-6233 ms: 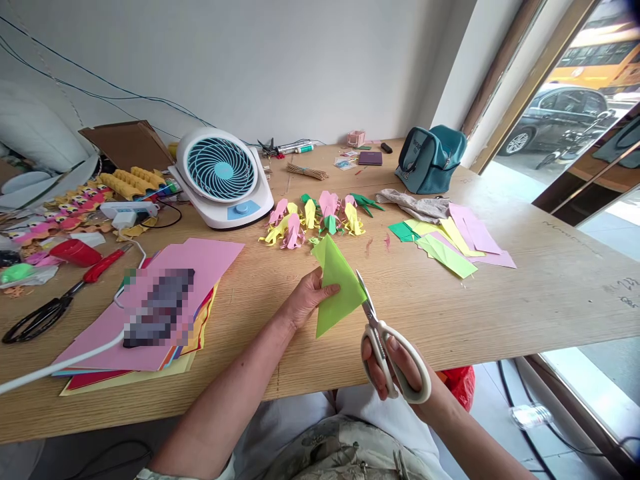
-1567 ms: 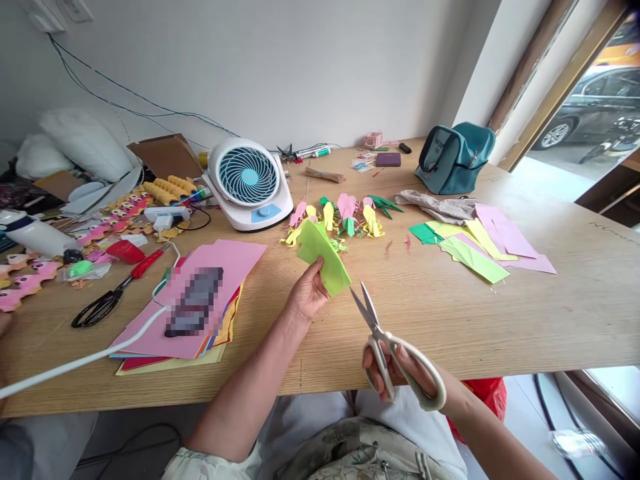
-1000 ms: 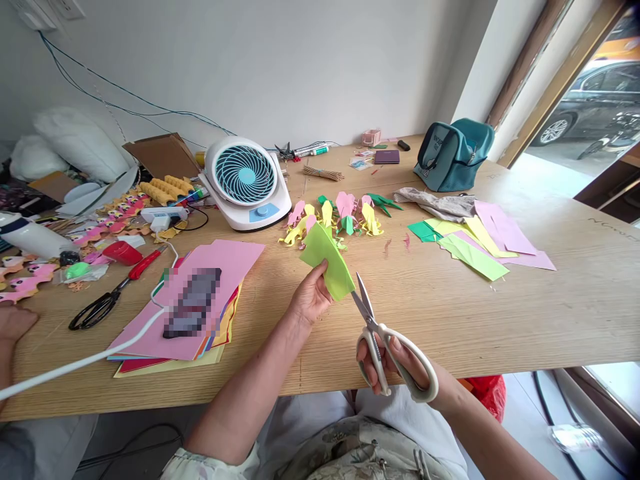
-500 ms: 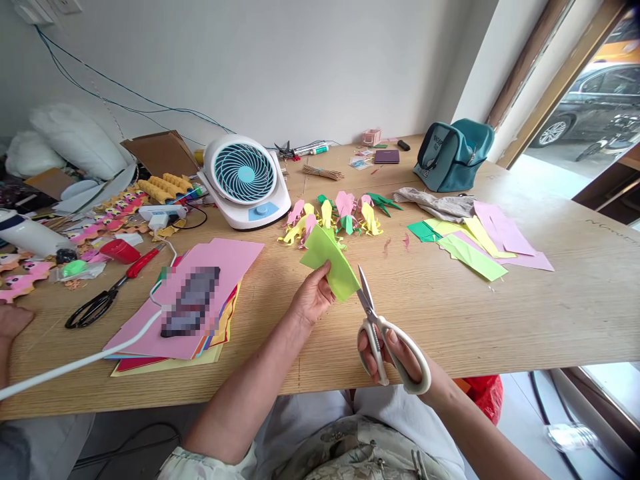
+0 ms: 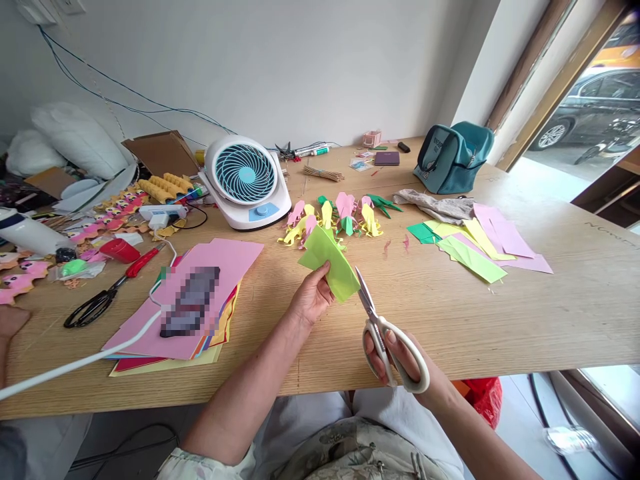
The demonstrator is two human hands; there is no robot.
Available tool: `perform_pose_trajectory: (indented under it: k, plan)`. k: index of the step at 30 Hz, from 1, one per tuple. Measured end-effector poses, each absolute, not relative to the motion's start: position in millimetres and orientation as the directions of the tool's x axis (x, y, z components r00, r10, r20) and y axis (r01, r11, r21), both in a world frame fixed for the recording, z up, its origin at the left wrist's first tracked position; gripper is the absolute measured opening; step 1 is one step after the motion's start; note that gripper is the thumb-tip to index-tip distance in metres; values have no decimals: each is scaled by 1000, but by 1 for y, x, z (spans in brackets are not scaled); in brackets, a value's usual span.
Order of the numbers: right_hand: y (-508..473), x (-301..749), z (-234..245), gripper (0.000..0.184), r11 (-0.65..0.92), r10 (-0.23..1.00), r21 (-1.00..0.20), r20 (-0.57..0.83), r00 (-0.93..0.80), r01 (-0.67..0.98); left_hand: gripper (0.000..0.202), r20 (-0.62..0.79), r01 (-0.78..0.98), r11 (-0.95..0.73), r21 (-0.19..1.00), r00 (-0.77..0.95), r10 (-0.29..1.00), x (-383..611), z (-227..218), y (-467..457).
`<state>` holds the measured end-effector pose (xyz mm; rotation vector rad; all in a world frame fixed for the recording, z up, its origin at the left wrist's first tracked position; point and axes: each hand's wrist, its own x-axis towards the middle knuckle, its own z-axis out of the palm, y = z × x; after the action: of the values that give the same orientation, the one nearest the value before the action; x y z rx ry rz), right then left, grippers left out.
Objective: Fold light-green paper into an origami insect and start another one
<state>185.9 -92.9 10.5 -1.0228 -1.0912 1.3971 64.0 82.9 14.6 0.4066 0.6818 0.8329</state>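
Note:
My left hand [image 5: 311, 300] pinches a folded light-green paper [image 5: 330, 263] and holds it just above the wooden table [image 5: 500, 320]. My right hand [image 5: 400, 363] grips white-handled scissors [image 5: 387, 333] through their loops. The blades are nearly together and their tips touch the paper's lower right edge. Behind the paper lies a cluster of small folded pink, yellow and green paper figures [image 5: 336, 217].
A stack of coloured sheets [image 5: 200, 293] lies at left with a white cable [image 5: 80, 363] over it. Red-handled scissors [image 5: 107, 293], a small white fan [image 5: 246, 180], a teal bag [image 5: 453, 157], paper offcuts [image 5: 480, 243] and another person's hand [image 5: 11, 321] are around.
The scissors came up from apart to the green paper's edge and their blades have closed on it. My left hand turned the paper slightly. The other person's hand appeared at the left edge.

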Motion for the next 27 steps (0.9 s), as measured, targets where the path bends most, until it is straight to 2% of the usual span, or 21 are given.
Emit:
perform_pose_trajectory:
  k: [27]
  plan:
    - [-90, 175, 0, 44, -77, 996, -931, -58, -66, -358, 14, -367, -468, 607, 642, 507, 780, 65, 16, 77]
